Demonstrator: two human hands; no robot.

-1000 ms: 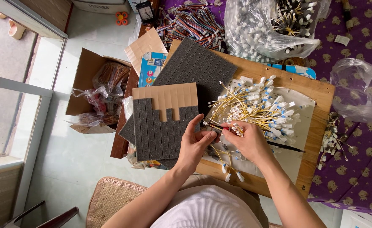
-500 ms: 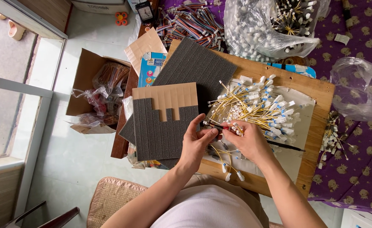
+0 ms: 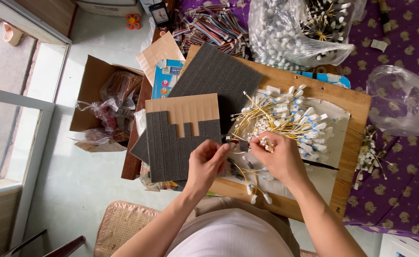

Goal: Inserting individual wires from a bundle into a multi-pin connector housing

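Two hands pinch one yellow-wired connector (image 3: 240, 141): left hand (image 3: 208, 163) and right hand (image 3: 277, 154) grips closed; tugging could snag the wire pile (image 3: 285, 119), spilling connectors off the tabletop (image 3: 352, 102).

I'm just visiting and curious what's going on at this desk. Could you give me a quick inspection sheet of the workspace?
Surface: wooden board resting over a purple patterned cloth.
Job's things: heap of yellow wires with white connectors; cardboard sheet partly covered in dark foam strips; a second dark foam sheet behind it.
Clutter: clear bags of white parts, an empty-looking clear bag, a blue packet.
Grippers: left hand and right hand pinch small wire pieces between them above the board.
Cables: striped multicoloured cable bundle.
Surroundings: open cardboard box on a tiled floor, woven seat.
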